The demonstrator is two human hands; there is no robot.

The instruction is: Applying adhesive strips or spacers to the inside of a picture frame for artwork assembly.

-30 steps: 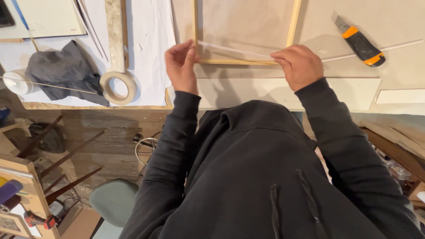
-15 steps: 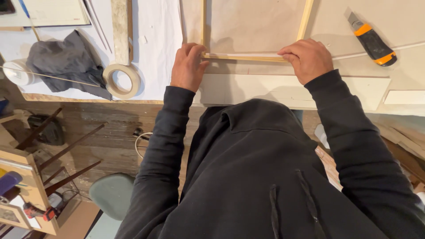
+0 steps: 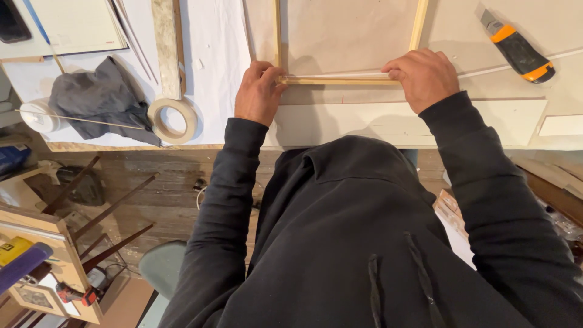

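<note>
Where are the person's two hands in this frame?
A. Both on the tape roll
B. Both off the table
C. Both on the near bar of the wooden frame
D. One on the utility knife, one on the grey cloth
C: the left hand and right hand press on the near bar of the wooden frame, one at each end.

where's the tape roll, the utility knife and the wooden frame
tape roll (image 3: 173, 121), head view, on its near ring wall
utility knife (image 3: 517, 47), head view, on the middle of its dark handle
wooden frame (image 3: 340, 79), head view, on the near bar between the hands
</note>
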